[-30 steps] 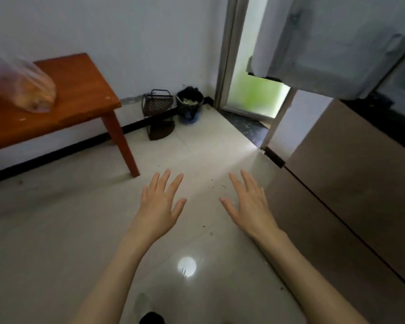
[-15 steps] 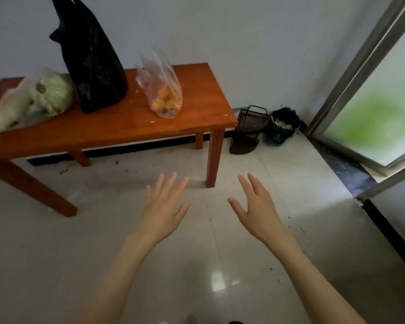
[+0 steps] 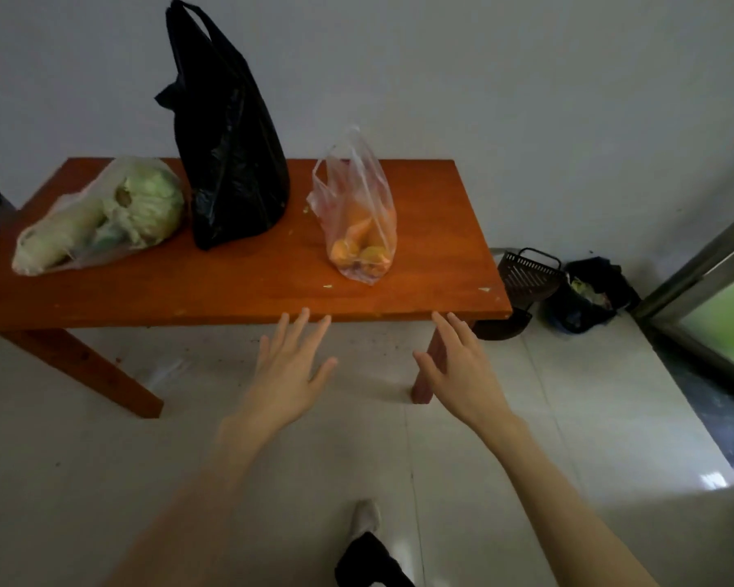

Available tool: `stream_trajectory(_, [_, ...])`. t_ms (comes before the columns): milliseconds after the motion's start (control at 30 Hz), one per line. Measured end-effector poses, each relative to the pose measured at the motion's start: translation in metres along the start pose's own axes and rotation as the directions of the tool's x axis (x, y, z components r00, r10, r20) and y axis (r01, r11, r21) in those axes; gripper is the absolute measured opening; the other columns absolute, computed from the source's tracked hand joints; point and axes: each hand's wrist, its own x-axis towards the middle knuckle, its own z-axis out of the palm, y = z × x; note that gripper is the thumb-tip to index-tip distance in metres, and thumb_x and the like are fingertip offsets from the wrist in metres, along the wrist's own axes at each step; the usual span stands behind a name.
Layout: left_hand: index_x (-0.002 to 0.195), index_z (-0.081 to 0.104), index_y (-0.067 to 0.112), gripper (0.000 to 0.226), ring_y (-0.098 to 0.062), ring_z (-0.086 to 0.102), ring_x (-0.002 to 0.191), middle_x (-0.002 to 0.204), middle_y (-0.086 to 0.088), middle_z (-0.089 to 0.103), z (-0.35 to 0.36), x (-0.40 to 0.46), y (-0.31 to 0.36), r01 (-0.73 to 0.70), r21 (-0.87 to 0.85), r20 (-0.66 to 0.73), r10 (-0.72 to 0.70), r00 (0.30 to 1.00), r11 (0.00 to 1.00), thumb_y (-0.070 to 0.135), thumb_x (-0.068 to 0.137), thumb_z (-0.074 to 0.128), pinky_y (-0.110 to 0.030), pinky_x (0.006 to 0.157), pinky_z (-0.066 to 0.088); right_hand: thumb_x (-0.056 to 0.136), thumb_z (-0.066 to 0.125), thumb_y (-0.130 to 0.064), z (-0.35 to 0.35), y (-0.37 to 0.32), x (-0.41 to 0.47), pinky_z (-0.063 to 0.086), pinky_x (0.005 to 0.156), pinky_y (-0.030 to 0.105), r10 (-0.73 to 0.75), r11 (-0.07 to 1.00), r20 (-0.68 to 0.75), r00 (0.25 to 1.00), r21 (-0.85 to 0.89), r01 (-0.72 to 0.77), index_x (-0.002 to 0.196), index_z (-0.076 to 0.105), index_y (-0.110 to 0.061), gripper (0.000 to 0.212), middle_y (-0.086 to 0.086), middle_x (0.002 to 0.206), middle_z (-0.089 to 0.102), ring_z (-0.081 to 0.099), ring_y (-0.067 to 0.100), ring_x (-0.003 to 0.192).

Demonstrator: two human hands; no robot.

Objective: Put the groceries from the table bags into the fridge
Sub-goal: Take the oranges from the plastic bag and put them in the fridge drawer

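Three bags stand on a red-brown wooden table (image 3: 238,290) against the wall. At the left lies a clear bag with a cabbage and pale vegetables (image 3: 102,216). A tall black bag (image 3: 225,150) stands in the middle. To its right is a clear bag of orange fruit (image 3: 359,222). My left hand (image 3: 291,370) and my right hand (image 3: 460,370) are stretched out, fingers spread and empty, just short of the table's front edge below the orange fruit bag. The fridge is out of view.
A black dustpan (image 3: 524,277) and a dark bin with scraps (image 3: 585,298) sit on the tiled floor right of the table. A glass door frame (image 3: 704,264) is at the far right. My foot (image 3: 367,544) shows at the bottom.
The view has swung left from the fridge and doorway to the table, which is now closer. Both hands stay open and have come near the table's front edge.
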Motion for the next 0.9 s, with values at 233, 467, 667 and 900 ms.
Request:
stream_trajectory(233, [0.148,0.01,0.03,0.059,-0.019,-0.01,0.144,0.158,0.001,-0.002,-0.04,0.099,-0.002,0.026,-0.028,-0.078,-0.028,0.997,0.999,0.04,0.097,0.037,-0.042,0.116,-0.001,0.094,0.047,-0.039,-0.018,-0.023,0.123,0.021,0.113,0.035,-0.079,0.994,-0.035,0.996,0.068,0.081,0.145,0.026,-0.017,0.059,0.009,0.152,0.027,0.022,0.023,0.14])
stream_trajectory(467, [0.148,0.009,0.02,0.064,-0.016,0.004,0.144,0.157,-0.002,0.008,-0.068,0.178,-0.015,0.003,-0.23,-0.2,-0.05,0.978,0.973,0.033,0.096,0.043,-0.036,0.117,0.01,0.097,0.044,-0.032,-0.015,-0.037,0.204,0.03,0.097,0.018,-0.176,0.963,-0.094,0.98,0.19,0.191,0.142,0.033,-0.022,0.047,0.003,0.139,0.046,0.041,0.006,0.121])
stream_trajectory(667, [0.149,0.007,0.022,0.071,-0.015,0.012,0.143,0.156,0.0,0.014,-0.088,0.272,-0.024,-0.088,-0.355,-0.191,0.02,0.981,0.931,0.043,0.093,0.045,-0.035,0.114,0.016,0.1,0.038,-0.018,-0.024,-0.07,0.287,0.046,0.08,0.008,-0.206,0.902,-0.215,0.954,0.337,0.271,0.135,0.047,-0.018,0.036,-0.007,0.123,0.057,0.054,-0.007,0.092])
stream_trajectory(900, [0.136,0.043,0.026,0.041,-0.014,0.039,0.13,0.142,0.002,0.043,-0.055,0.314,-0.045,-0.345,-0.343,0.293,0.448,0.845,0.874,0.039,0.097,0.038,-0.031,0.107,0.032,0.099,0.042,-0.021,0.009,-0.079,0.364,0.047,0.09,0.027,-0.09,0.876,0.14,0.986,0.482,0.011,0.114,0.063,-0.01,0.028,0.01,0.115,0.065,0.059,0.022,0.11])
